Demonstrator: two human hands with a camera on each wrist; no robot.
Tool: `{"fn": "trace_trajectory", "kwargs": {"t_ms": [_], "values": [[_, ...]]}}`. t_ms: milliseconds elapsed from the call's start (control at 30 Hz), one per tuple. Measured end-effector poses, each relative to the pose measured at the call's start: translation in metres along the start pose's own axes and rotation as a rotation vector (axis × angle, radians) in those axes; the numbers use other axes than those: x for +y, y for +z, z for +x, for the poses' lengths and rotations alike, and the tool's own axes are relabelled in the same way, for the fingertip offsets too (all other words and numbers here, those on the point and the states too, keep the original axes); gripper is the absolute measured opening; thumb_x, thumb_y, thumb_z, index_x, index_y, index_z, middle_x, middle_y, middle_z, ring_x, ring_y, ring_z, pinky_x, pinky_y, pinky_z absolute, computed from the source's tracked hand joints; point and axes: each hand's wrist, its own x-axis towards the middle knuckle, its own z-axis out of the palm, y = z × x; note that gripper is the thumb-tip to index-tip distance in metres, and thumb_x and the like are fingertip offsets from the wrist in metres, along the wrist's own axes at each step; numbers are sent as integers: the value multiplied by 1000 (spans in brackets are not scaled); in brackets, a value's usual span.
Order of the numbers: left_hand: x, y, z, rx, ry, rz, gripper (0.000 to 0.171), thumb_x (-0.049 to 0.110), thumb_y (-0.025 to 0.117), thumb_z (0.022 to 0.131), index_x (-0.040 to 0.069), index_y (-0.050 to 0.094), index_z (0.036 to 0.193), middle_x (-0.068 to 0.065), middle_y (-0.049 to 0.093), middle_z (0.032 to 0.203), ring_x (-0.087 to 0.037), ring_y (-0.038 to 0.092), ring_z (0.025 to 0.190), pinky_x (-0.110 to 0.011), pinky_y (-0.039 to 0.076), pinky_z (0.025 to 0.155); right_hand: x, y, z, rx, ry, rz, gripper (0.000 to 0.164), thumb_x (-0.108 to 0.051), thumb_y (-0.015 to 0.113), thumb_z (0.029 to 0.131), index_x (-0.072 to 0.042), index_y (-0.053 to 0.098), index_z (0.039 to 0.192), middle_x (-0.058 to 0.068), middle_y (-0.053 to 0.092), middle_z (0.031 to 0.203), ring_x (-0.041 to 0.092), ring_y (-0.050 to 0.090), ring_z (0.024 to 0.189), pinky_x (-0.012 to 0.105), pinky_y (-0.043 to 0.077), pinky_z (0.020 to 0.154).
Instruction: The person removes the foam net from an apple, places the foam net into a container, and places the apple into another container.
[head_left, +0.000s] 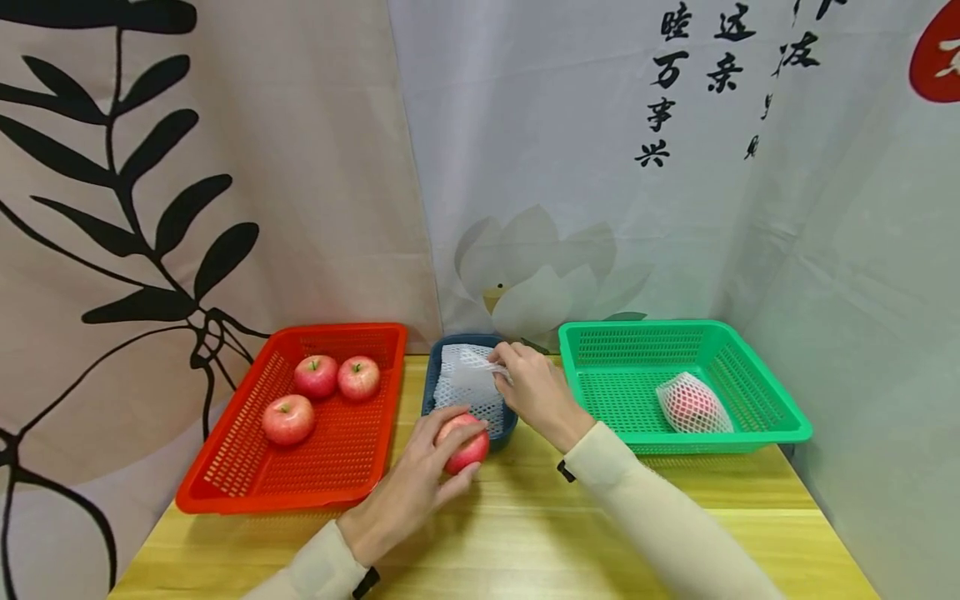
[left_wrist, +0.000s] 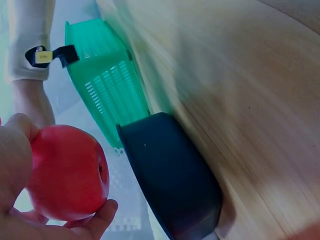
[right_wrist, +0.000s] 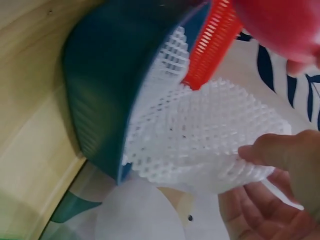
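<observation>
A red apple (head_left: 467, 444) is gripped by my left hand (head_left: 420, 477), just in front of the dark blue basket (head_left: 510, 427). In the left wrist view, fingers and thumb curl round that apple (left_wrist: 67, 172). Over the basket, my right hand (head_left: 542, 392) pinches the edge of a white foam net sleeve (head_left: 487, 364). The right wrist view shows thumb and fingers on this foam net (right_wrist: 210, 135), which partly sticks out of the basket. More white foam netting (head_left: 457, 392) lies inside the basket.
On the left stands a red basket (head_left: 322, 467) with three apples (head_left: 288, 419). A green basket (head_left: 600, 417) on the right holds one apple in a foam net (head_left: 692, 404). All stand on a wooden table (head_left: 570, 533) against a printed curtain (head_left: 525, 167).
</observation>
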Motion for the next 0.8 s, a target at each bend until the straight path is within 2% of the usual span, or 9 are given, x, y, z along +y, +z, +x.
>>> {"fn": "trace_trajectory", "kwargs": {"t_ms": [167,333,500,600,800], "values": [[-4,-2,-1,37,-4,13,63,21,93,102,26,67,160,-16,60,163,-34,63,146,-52,66,114,1,22,3,-34,-51,-38,18,-5,88,102,-8,77,116,11,79,105,28,76,89,38,70,73],[-7,-6,-2,72,-4,6,62,17,94,100,20,70,157,-19,61,162,-35,64,143,-52,67,110,-3,38,1,-195,-37,11,16,-6,89,102,-8,80,115,11,81,108,27,81,95,41,72,82],[-8,-10,-1,71,-26,-2,62,18,95,100,19,71,156,-18,61,162,-35,65,141,-50,68,108,-4,46,-3,-343,21,87,7,-7,87,103,-7,84,109,10,87,106,25,84,96,42,72,89],[-7,-14,0,66,-46,-5,61,19,95,100,20,71,157,-17,60,162,-36,65,142,-49,69,107,-4,47,-4,-391,33,115,4,-7,86,104,-7,85,108,9,89,104,25,85,96,43,72,90],[-9,-20,2,70,-80,-33,56,19,94,101,19,72,153,-21,60,161,-37,68,140,-48,71,104,-3,49,-1,-479,44,164,6,-7,83,106,-5,84,112,10,89,105,22,85,93,38,72,85]]}}
